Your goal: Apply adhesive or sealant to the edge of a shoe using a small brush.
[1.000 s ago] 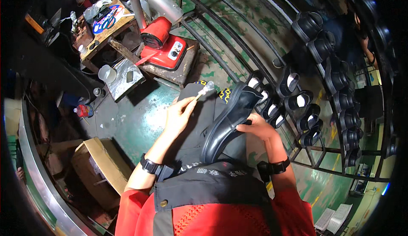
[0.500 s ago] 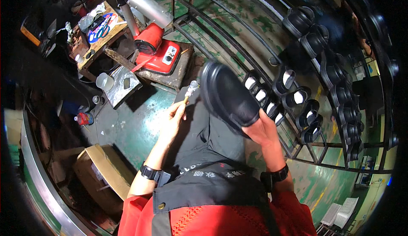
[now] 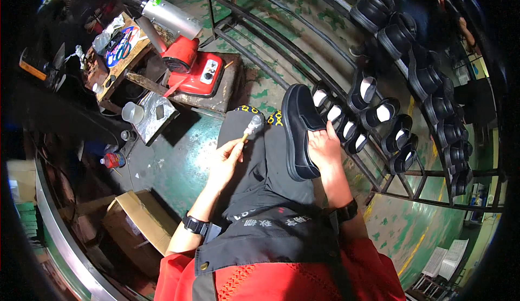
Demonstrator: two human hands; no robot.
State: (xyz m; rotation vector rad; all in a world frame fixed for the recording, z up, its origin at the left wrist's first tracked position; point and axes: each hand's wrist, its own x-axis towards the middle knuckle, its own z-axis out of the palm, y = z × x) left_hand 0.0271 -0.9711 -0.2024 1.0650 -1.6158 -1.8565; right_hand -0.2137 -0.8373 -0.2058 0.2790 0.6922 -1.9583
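Note:
My right hand [image 3: 326,148] is closed on a black slip-on shoe [image 3: 297,119], with fingers in its opening. The shoe stands over my right thigh, toe pointing away, its thick sole edge toward the left. Pinched in my left hand [image 3: 226,163] is a thin wooden stick with a whitish wrapped tip [image 3: 254,124]. That tip is up and apart from the shoe, above my dark trousers [image 3: 249,173]. What the wrapping is made of, I cannot tell.
A metal rack [image 3: 303,68] with several black shoes [image 3: 398,35] fills the right. Ahead left, a red machine with a silver barrel [image 3: 197,76] sits on a stand. A white cup [image 3: 132,112] stands on a small table. Lower left is an open cardboard box [image 3: 142,219].
My right hand has turned the shoe more upright, bringing its opening and side into view. The left hand with the stick has shifted slightly right and nearer to me.

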